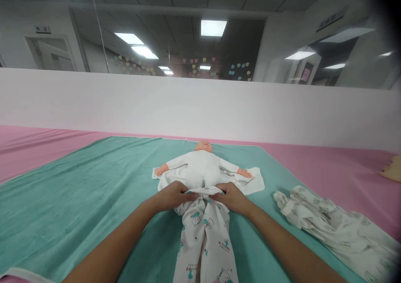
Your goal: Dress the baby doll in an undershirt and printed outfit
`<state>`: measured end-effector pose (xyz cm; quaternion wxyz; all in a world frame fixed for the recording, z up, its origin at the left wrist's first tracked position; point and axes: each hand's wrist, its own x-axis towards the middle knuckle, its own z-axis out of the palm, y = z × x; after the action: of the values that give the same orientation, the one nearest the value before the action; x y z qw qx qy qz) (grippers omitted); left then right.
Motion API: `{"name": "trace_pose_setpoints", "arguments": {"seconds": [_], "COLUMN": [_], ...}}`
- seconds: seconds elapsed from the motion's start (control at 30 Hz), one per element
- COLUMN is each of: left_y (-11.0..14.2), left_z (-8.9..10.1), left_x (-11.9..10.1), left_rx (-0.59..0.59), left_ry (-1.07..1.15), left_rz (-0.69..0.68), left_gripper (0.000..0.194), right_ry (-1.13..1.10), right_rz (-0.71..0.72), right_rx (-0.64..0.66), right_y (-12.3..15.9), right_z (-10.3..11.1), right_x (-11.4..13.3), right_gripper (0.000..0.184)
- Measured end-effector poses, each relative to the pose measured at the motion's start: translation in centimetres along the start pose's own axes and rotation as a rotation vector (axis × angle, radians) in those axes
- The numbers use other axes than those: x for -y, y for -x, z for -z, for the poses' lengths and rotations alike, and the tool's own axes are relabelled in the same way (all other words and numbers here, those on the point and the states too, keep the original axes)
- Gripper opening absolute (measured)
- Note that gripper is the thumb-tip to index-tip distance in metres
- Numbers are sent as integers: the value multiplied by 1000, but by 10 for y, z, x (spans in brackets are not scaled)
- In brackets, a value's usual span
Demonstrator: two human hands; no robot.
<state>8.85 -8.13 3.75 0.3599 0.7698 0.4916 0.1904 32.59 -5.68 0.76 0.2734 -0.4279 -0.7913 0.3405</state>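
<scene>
A baby doll (pixel 200 166) in a white top lies on its back on a teal mat (pixel 78 191), head away from me, arms spread. White trousers with a small cartoon print (pixel 205 237) cover its legs and run toward me. My left hand (pixel 173 194) grips the left side of the trousers' waistband at the doll's waist. My right hand (pixel 230 196) grips the right side of the same waistband. Both hands have their fingers curled into the bunched fabric.
A crumpled white printed garment (pixel 332 224) lies on the mat's right edge. A white cloth (pixel 255 179) lies under the doll. The pink surface (pixel 328 166) extends around the mat, with a white wall (pixel 188 103) behind. A tan object (pixel 393 168) sits at far right.
</scene>
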Motion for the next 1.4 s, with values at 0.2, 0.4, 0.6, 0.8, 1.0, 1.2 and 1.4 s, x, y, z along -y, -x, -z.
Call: {"name": "trace_pose_setpoints", "arguments": {"seconds": [0.2,0.4,0.6,0.8,1.0,1.2,1.4], "left_y": [0,0,-1,0,0,-1,-1], "left_z": [0,0,0,-1,-2,-2,-3], "left_x": [0,0,2,1,1,1,0], "left_rx": [-13,-18,-27,-38,-50,-41,-53], "left_ry": [-25,-22,-25,-25,-59,-48,-51], "left_rz": [15,12,9,14,2,-14,-19], "left_gripper": [56,55,55,57,58,56,55], "right_ry": [10,-5,16,10,4,12,34], "right_rz": [19,4,11,10,-1,11,2], "right_rx": [-5,-3,-10,-10,-3,-8,-9], "right_y": [-1,-1,-1,-1,0,-1,-1], "right_z": [0,-1,0,0,0,0,0], "right_x": [-1,-2,1,2,2,2,0], "right_gripper": [37,38,37,37,35,37,38]}}
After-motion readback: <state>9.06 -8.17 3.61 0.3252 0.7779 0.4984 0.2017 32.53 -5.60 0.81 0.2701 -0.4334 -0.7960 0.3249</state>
